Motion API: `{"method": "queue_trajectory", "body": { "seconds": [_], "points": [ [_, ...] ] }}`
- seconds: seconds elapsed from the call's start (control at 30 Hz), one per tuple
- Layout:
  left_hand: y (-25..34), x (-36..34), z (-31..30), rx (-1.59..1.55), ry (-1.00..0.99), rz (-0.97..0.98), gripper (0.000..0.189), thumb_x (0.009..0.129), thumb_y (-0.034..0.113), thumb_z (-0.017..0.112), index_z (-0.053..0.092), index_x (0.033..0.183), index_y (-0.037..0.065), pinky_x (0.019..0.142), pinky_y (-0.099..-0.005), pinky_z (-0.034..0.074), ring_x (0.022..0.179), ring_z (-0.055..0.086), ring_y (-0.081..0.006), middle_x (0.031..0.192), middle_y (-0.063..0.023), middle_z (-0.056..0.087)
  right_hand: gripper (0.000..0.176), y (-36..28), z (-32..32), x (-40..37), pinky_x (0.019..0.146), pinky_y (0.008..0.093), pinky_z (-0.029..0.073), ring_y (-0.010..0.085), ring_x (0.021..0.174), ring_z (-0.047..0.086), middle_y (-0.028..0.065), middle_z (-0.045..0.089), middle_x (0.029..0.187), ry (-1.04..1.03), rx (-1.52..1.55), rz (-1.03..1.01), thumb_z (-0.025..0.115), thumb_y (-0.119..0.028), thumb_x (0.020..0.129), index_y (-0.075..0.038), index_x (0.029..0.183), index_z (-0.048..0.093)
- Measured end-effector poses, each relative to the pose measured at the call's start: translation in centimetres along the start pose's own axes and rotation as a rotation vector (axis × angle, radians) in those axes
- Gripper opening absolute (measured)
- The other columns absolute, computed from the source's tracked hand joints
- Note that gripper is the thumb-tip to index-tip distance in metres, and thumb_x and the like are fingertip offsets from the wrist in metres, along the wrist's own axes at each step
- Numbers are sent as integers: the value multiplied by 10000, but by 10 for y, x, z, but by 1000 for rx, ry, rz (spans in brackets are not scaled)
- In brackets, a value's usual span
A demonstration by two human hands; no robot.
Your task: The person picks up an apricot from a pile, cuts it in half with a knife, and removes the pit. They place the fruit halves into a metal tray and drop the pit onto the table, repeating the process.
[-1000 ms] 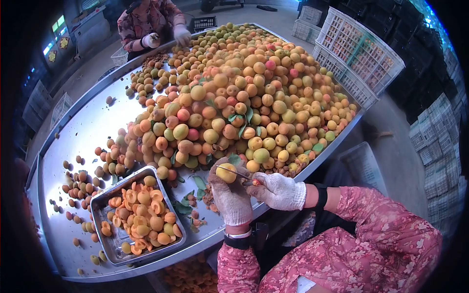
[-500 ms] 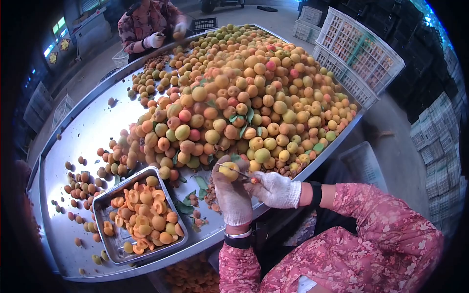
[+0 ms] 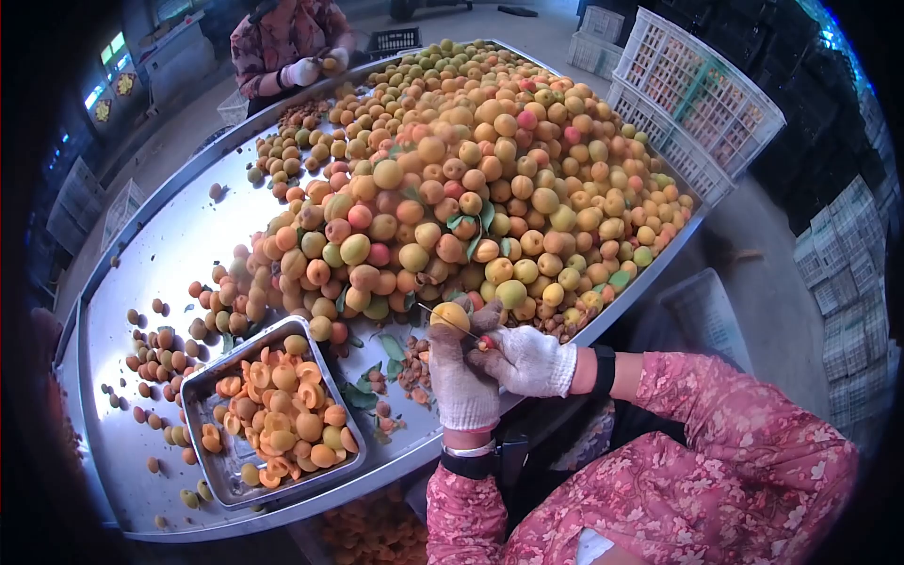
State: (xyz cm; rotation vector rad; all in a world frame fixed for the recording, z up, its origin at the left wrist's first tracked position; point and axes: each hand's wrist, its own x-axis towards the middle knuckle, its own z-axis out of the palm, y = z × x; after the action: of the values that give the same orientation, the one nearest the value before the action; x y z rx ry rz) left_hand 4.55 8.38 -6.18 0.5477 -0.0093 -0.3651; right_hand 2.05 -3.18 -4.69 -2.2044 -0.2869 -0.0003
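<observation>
My left hand point(image 3: 463, 381), in a soiled white glove, grips a yellow apricot point(image 3: 450, 318) between thumb and fingers at the table's near edge. My right hand point(image 3: 535, 362), also gloved, is closed on a small knife point(image 3: 485, 343) with a reddish handle. Its thin blade lies across the apricot, and the tip sticks out past the fruit's left side. Just beyond my hands rises a large heap of apricots point(image 3: 527, 188). To the left, a metal tray point(image 3: 193, 421) holds pitted apricot halves. Pits and leaves point(image 3: 414, 369) are scattered between tray and left hand.
The metal table point(image 3: 113, 471) has a raised rim, with loose apricots on its left side. Another person point(image 3: 287, 47) stands at the far edge, gloved hands around a fruit. Stacked white crates point(image 3: 692, 89) stand at the right, and a pale bin point(image 3: 708, 315) sits below the near edge.
Both my hands have shifted slightly right with the apricot and knife, and the blade lies lower across the fruit. The other person's hands have come together.
</observation>
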Motion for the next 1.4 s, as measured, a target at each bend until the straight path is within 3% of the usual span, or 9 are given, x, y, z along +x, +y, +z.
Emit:
{"method": "queue_trajectory", "body": {
  "seconds": [0.13, 0.2, 0.33, 0.5, 0.63, 0.83, 1.0, 1.13, 1.4],
  "points": [
    [4, 3, 4, -8, 43, 5, 640, 944, 525, 468, 419, 1311, 3, 936, -342, 457, 1066, 580, -227, 1188, -153, 582, 266, -11, -8, 2, 643, 440, 494, 409, 774, 635, 236, 626, 771, -16, -23, 62, 541, -241, 932, 4, 1037, 535],
    [9, 4, 12, 331, 114, 141, 651, 951, 533, 443, 406, 1325, 2, 914, -336, 470, 1078, 575, -232, 1183, -154, 587, 235, -16, -11, 1, 633, 424, 496, 399, 766, 642, 225, 626, 759, 11, -18, 81, 554, -201, 924, 2, 1040, 539],
    [10, 0, 13, 404, 103, 220, 640, 957, 534, 424, 415, 1315, 3, 878, -336, 489, 1090, 573, -241, 1167, -151, 594, 244, -13, -8, -1, 575, 418, 489, 394, 693, 639, 213, 615, 706, 2, -10, 57, 563, -222, 921, 0, 1017, 530],
    [9, 2, -2, -100, 72, -21, 595, 985, 502, 373, 407, 1311, 5, 901, -328, 475, 1085, 579, -241, 1176, -168, 590, 264, -8, -2, 0, 564, 420, 487, 395, 665, 633, 209, 615, 709, -83, -216, 37, 566, -246, 923, -4, 1021, 532],
    [9, 7, -7, -122, 70, -50, 605, 982, 511, 371, 397, 1324, 12, 909, -335, 473, 1081, 579, -250, 1199, -175, 576, 284, -3, -1, 3, 613, 422, 490, 395, 732, 637, 211, 623, 758, -67, -110, 52, 541, -281, 939, -9, 1020, 545],
    [12, 4, 2, 135, 94, 169, 610, 960, 513, 436, 411, 1324, 25, 947, -390, 461, 1105, 562, -282, 1232, -181, 551, 302, -15, -15, 9, 656, 416, 494, 392, 789, 639, 211, 630, 785, -208, 110, 178, 511, -296, 954, -13, 1055, 542],
    [5, 4, -8, -257, 136, -53, 609, 957, 501, 455, 407, 1328, 20, 974, -399, 439, 1131, 545, -271, 1230, -162, 544, 316, -4, -10, 8, 631, 415, 496, 385, 756, 641, 212, 628, 787, -165, -126, 125, 525, -310, 948, -13, 1054, 542],
    [8, 6, -13, -256, 103, -46, 609, 958, 494, 461, 406, 1329, 15, 980, -398, 434, 1127, 546, -273, 1240, -152, 533, 300, -4, -7, 12, 608, 401, 497, 367, 715, 647, 210, 623, 771, -142, -91, 33, 521, -290, 950, -3, 1041, 525],
    [14, 2, 2, 357, 167, 280, 556, 966, 436, 489, 424, 1309, 4, 892, -362, 489, 1041, 589, -253, 1203, -151, 554, 328, -30, -24, 18, 590, 387, 481, 326, 664, 647, 169, 613, 685, -242, 98, 196, 511, -306, 958, 16, 1021, 507]
  ]
}}
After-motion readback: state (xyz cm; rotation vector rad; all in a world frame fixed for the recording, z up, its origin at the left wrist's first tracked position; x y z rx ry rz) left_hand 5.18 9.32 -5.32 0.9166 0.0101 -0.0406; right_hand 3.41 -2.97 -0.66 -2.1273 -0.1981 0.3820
